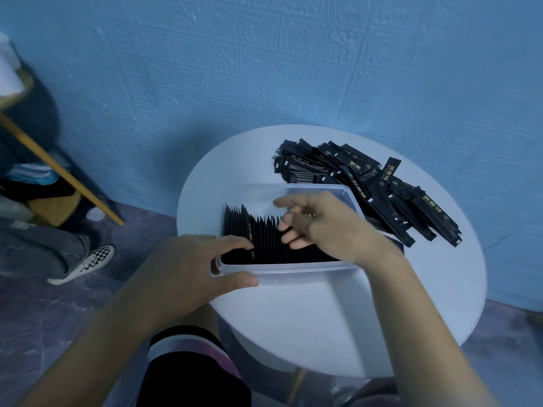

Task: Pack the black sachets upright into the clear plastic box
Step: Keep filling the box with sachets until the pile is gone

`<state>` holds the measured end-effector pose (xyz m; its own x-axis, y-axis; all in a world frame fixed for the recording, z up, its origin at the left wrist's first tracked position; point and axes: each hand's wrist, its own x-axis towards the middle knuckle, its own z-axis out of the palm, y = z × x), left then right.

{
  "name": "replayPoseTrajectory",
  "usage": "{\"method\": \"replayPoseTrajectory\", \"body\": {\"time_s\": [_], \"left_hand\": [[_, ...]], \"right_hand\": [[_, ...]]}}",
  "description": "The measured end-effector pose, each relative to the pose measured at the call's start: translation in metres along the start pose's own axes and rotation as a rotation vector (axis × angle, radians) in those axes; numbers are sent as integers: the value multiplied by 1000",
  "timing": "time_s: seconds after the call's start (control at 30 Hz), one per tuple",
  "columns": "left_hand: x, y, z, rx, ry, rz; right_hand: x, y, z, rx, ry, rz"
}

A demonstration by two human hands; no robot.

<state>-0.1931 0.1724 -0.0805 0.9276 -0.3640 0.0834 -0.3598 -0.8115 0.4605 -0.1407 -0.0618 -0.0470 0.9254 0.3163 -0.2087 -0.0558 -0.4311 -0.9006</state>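
A clear plastic box (293,273) stands on a round white table (323,318). Inside it a row of black sachets (261,239) stands upright, packed from the left wall toward the middle. My left hand (188,268) grips the box's near left corner, thumb on the front rim and fingers reaching over it to the sachets. Over the box hovers my right hand (317,224), fingers loosely curled and touching the sachet tops; I see nothing held in it. A loose pile of black sachets (367,183) with gold print lies flat on the table behind and right of the box.
A blue textured wall rises behind the table. At the left stands another person's leg with a checkered shoe (85,264), next to a wooden chair leg (58,168). My knee in dark shorts (188,365) is below the table's near edge.
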Motion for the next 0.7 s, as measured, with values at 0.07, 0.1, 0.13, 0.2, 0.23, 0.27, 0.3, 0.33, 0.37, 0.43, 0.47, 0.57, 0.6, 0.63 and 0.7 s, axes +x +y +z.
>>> {"method": "replayPoseTrajectory", "body": {"time_s": [0.07,0.1,0.13,0.2,0.23,0.27,0.3,0.33,0.37,0.43,0.47,0.57,0.6,0.63,0.7], "left_hand": [[-1,-2,1,-30,19,4],[-3,-3,0,-45,26,5],[-4,-3,-1,-55,31,3],[-6,-4,-2,-69,38,-14],[-8,-5,-2,-84,41,-22],[-8,-6,-3,-98,46,-29],[-9,-8,-2,-105,52,-36],[-9,-8,-3,-101,57,-38],[-9,-8,-2,-94,62,-35],[-10,-5,-2,-91,66,-39],[-9,-5,-1,-96,67,-47],[-10,-7,1,-110,80,-45],[-10,-8,2,-104,90,-40],[-10,-10,4,-94,98,-38],[-10,-10,6,-85,107,-41]], "right_hand": [[-14,4,-21,55,106,-62],[-23,6,-33,89,157,-91],[-32,11,-45,134,212,-108],[-45,27,-69,195,344,-93],[-50,38,-78,156,421,-64],[-52,52,-86,34,505,-20],[-54,66,-92,-151,577,31],[-55,77,-94,-340,606,77],[-55,85,-94,-490,599,110],[-54,94,-89,-601,547,131],[-52,96,-88,-617,528,139],[-48,100,-88,-638,501,150],[-48,100,-90,-608,499,146],[-47,99,-92,-562,497,139],[-47,96,-97,-487,505,119]]}}
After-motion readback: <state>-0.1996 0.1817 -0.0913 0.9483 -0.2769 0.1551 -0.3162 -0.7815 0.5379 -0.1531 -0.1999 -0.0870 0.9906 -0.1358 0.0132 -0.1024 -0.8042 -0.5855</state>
